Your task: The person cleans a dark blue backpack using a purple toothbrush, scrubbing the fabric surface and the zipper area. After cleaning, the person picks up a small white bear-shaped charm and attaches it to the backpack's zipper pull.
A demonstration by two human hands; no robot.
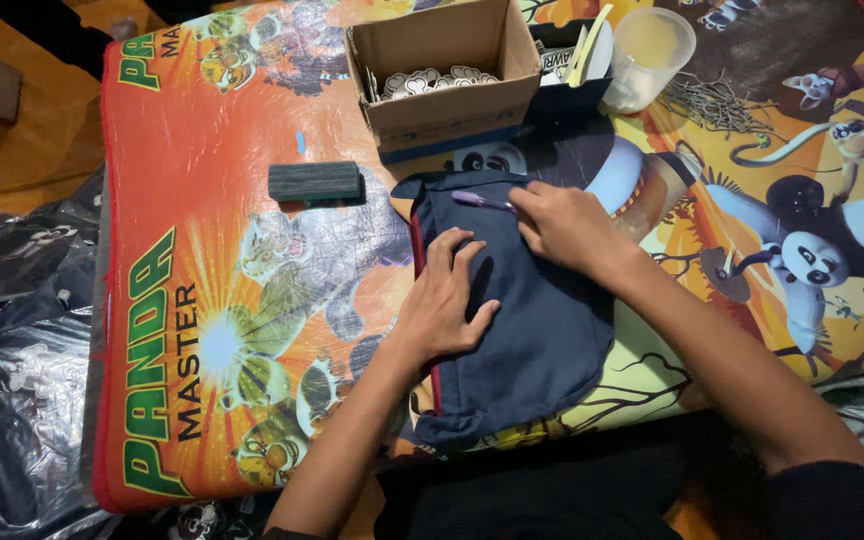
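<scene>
Bright orange and yellow cartoon printing covers the mat (202,300) that fills most of the frame, with panda and other animal figures drawn across it; it lies over a surface edged at the left and lower right by crinkled dark plastic sheeting (12,330). Near the middle of the frame lies a folded navy-blue cloth piece (542,340) with a thin red edge along its left side, reaching from just below the cardboard box down to the lower centre.

Both hands rest on this cloth. The left hand (444,300) lies flat on it with fingers spread, pressing down near the red edge. The right hand (564,225) sits at the cloth's upper part, fingers drawn together and pinching a thin purple pen-like tool (482,201) whose tip points left over the cloth's top corner.

In the upper centre stands an open cardboard box (452,105) holding many small round silvery-white pieces (432,82). Just to its right is a dark box (564,95) with pale strips sticking out, and beside that a clear plastic cup (649,60). A loose heap of thin wiry bits (717,100) lies right of the cup. Left of the cardboard box, apart from the cloth, a dark green rectangular block (315,182) rests on the mat.
</scene>
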